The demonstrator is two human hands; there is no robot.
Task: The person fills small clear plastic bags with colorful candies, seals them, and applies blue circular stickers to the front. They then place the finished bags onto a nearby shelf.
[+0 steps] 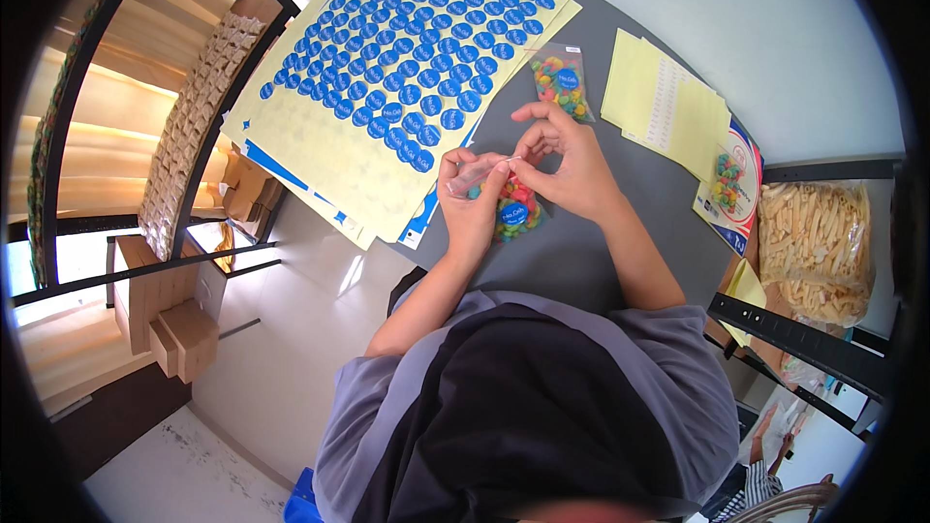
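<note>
A clear zip bag of colourful candy (524, 207) with a round blue sticker is held over the grey table (574, 247). My left hand (472, 207) grips its top strip, the thumb lying along the front. Close to that thumb, the thumb and fingertips of my right hand (570, 160) meet at the bag's top corner. A small whitish bit shows at those fingertips, too small to make out. Just beyond my right hand lies a second candy bag (559, 83), also with a blue sticker and a small white label at its top corner.
Yellow backing sheets (334, 181) with rows of blue round stickers cover the table's left. At right lie yellow sheets with small white labels (665, 102) and a printed packet (734, 174). Shelving at right holds a large bag of pale sticks (814, 247). A person (755, 479) is at lower right.
</note>
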